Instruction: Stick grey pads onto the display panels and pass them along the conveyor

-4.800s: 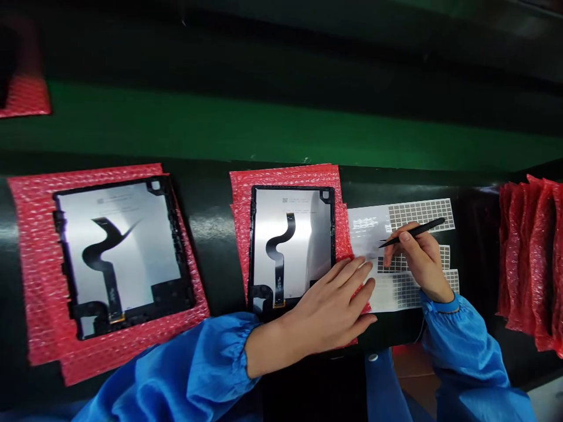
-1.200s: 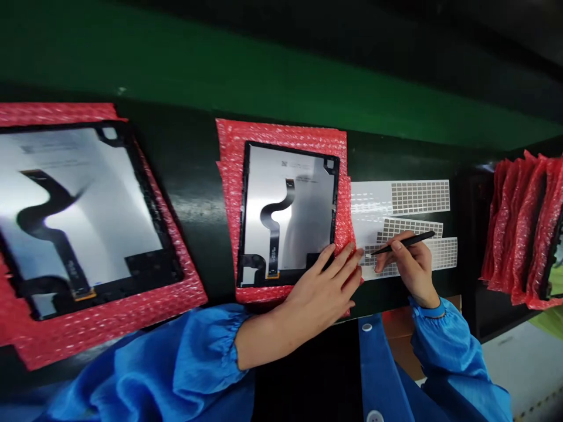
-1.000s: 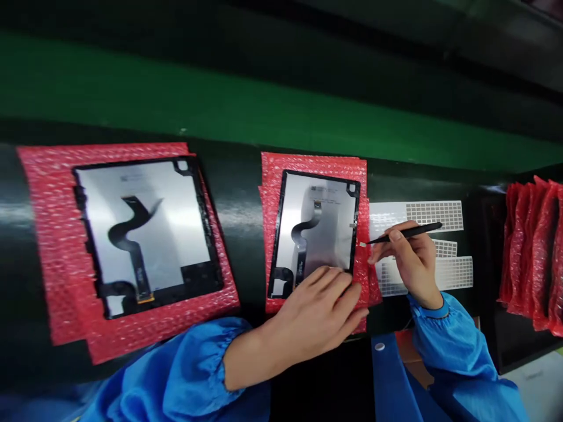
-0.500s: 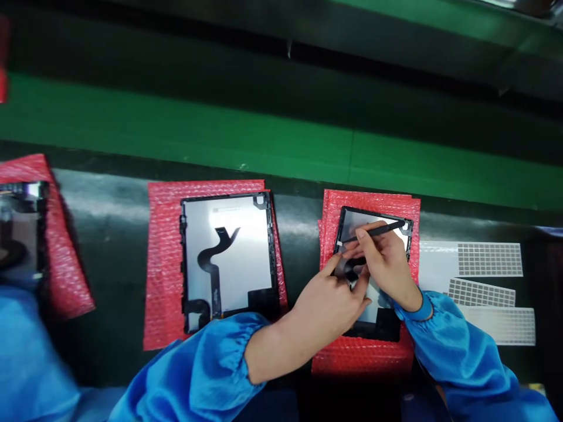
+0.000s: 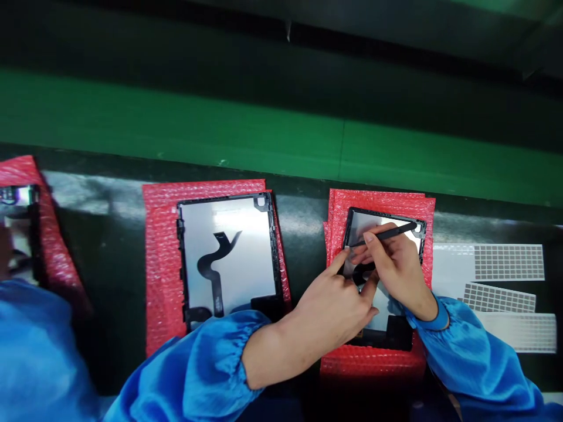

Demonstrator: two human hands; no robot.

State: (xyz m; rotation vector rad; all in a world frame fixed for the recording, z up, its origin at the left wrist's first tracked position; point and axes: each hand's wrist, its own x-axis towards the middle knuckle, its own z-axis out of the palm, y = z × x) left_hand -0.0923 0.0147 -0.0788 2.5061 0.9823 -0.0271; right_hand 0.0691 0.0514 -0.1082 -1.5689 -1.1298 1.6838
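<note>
A tablet screen panel lies back-side up on red bubble wrap, mostly covered by both hands. My right hand is closed on black tweezers, whose tip points left at the panel's left edge. My left hand rests on the panel with the index finger stretched to that same edge, beside the tweezer tip, and the other fingers curled. Whatever the tip carries is too small to see.
A second panel with a black flex cable lies on red bubble wrap to the left. A third panel sits at the far left edge. Sheets of small grey stickers lie to the right. A green strip runs behind.
Over the last second my right hand carried the tweezers from the sticker sheets to the panel's left edge. My left index finger has stretched out to that edge.
</note>
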